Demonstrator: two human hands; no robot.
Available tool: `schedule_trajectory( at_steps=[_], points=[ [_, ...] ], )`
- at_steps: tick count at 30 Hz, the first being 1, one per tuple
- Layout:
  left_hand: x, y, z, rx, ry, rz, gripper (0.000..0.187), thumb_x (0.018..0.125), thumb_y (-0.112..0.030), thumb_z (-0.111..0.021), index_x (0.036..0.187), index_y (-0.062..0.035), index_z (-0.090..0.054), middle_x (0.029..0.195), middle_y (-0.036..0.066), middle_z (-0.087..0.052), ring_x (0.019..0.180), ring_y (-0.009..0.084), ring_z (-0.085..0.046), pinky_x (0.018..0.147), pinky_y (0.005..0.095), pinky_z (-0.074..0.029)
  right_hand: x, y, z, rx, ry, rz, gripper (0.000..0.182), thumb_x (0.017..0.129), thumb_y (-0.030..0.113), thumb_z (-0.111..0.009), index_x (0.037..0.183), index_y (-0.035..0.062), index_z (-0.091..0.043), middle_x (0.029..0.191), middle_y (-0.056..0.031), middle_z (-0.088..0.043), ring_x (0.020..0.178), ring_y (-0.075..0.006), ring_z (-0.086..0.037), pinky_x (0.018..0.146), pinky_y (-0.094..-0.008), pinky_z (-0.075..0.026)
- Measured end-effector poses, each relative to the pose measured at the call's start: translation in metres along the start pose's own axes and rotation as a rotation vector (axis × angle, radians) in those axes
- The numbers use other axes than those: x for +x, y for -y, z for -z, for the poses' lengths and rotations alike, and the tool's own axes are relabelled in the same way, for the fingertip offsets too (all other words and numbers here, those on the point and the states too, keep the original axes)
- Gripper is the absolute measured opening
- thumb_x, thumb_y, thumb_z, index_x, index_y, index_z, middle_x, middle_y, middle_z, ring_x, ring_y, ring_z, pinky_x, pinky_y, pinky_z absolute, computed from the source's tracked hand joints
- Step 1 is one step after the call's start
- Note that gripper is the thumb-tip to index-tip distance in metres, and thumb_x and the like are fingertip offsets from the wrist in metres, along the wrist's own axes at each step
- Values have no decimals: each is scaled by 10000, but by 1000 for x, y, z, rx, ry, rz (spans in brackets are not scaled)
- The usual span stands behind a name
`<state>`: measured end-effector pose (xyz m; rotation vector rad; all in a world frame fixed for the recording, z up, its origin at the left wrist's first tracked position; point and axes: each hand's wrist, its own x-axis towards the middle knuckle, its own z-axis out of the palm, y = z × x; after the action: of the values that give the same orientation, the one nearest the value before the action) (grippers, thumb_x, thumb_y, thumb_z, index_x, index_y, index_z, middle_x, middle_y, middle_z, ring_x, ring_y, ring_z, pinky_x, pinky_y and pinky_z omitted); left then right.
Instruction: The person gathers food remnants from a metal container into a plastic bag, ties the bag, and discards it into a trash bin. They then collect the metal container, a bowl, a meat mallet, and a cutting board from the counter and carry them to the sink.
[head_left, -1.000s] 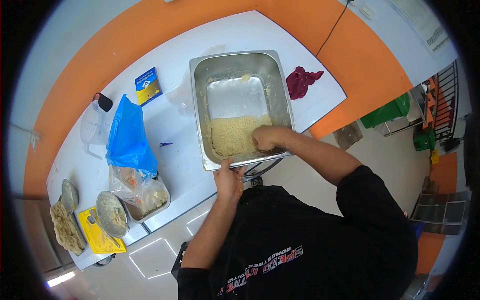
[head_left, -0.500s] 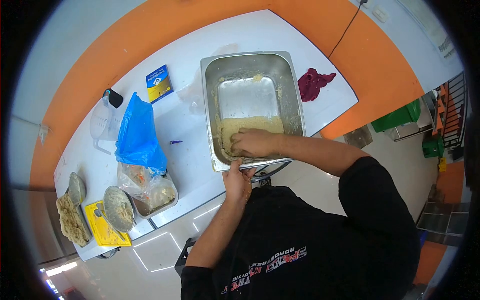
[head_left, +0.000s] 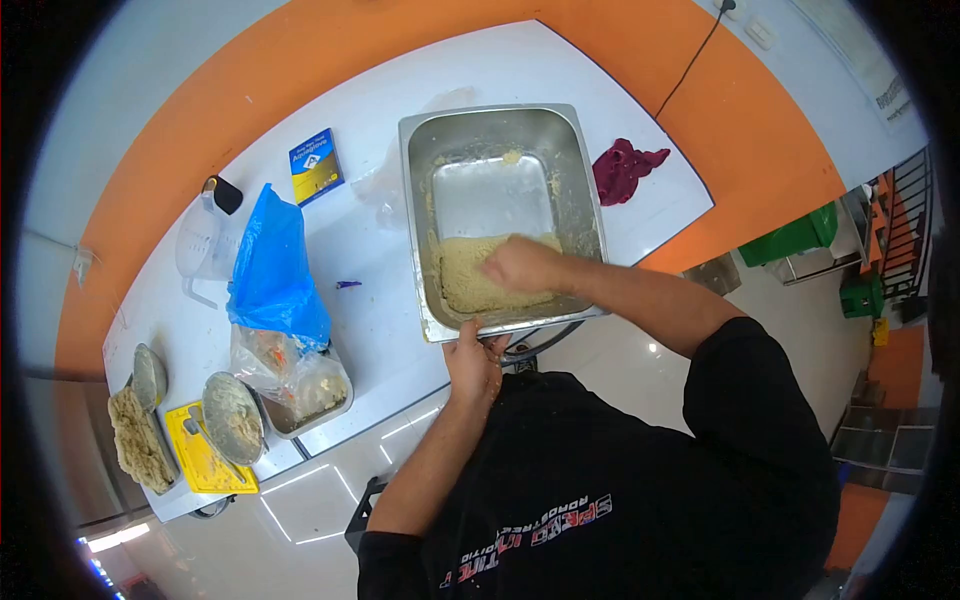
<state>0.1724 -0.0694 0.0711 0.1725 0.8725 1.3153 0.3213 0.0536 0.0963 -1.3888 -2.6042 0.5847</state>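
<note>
Head view, left hand (head_left: pixel 473 358) gripping steel pan (head_left: pixel 578 170) near rim, right hand (head_left: pixel 520 264) curled, pressing crumb mixture (head_left: pixel 465 275) inside

garment: a black short-sleeved T-shirt of soft knit cloth (head_left: pixel 640 480), plain over the shoulders and back
sleeves: short and black, ending above the elbow on both arms; the right sleeve (head_left: pixel 745 365) bunches in rounded folds at its hem
forearms: bare on both sides, no watch, band or glove in view
left hand (head_left: pixel 473 362): bare, no ring visible
right hand (head_left: pixel 520 265): bare, blurred, so small details cannot be told
chest print (head_left: pixel 530 535): block lettering in red and white across the front, seen upside down from above; the words are too small and distorted to read surely
lower body: hidden beneath the shirt
</note>
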Motion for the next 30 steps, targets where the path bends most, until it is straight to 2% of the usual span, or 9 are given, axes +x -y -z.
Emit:
schedule_trajectory(
  at_steps=[1,3,4,6,9,12,20,25,30],
  points=[
    [3,1,3,-6,14,21,348,888,-67,-504,1232,-64,-450,1160,101,-554,992,250,-621,766,390,-588,1,-3,10,-1,7,-5,438,917,373,-473,800,1,-672,816,-241,-644,762,-438,-616,725,-509,-471],
    [5,3,5,-14,28,41,359,891,-72,-506,1244,-72,-444,1169,98,-549,999,250,-616,769,392,-585,2,-12,31,263,-330,-155,448,936,375,-480,779,-11,-644,700,-201,-637,621,-363,-621,580,-453,-475],
    [4,2,5,2,33,20,364,892,-74,-507,1250,-72,-440,1175,100,-547,1005,251,-613,774,393,-584,1,-19,37,262,-329,-157,448,936,375,-480,779,-11,-644,700,-201,-637,621,-363,-621,580,-453,-475],
    [3,1,3,18,40,-1,368,894,-77,-508,1255,-72,-436,1181,102,-544,1011,251,-611,778,395,-582,-1,-22,51,1152,-140,-380,415,951,396,-515,732,48,-576,619,-70,-553,443,-159,-482,385,-303,-362],
    [1,2,2,6,46,-5,369,893,-74,-510,1254,-72,-436,1181,104,-544,1007,249,-612,796,391,-578,-7,-7,58,1289,-226,-563,394,955,429,-506,755,90,-525,638,1,-491,431,-84,-424,349,-208,-269],
    [1,1,0,-5,17,-5,367,894,-75,-511,1253,-67,-436,1185,103,-541,1009,248,-611,809,395,-573,-5,-18,51,1387,-132,-626,425,949,441,-514,679,116,-474,579,17,-431,387,-76,-354,330,-208,-230],
    [7,0,-2,25,76,1,369,910,-89,-488,1263,-31,-396,1215,142,-513,1030,298,-601,860,430,-551,2,-3,58,1643,-258,-515,502,939,455,-518,549,221,-303,448,64,-264,326,-75,-209,299,-232,-150],
    [9,-12,-9,-4,80,-70,413,933,-117,-471,1315,-57,-323,1224,132,-505,1039,303,-598,853,425,-559,25,137,101,1634,18,-359,499,943,459,-505,556,210,-312,443,54,-277,319,-74,-234,296,-230,-149],
    [16,-6,-8,-24,127,-72,322,965,-189,-486,1250,-64,-404,1183,130,-526,1016,260,-608,773,367,-569,86,300,97,1471,241,62,480,936,442,-531,577,184,-344,457,44,-302,322,-80,-273,312,-236,-168]
  ],
)
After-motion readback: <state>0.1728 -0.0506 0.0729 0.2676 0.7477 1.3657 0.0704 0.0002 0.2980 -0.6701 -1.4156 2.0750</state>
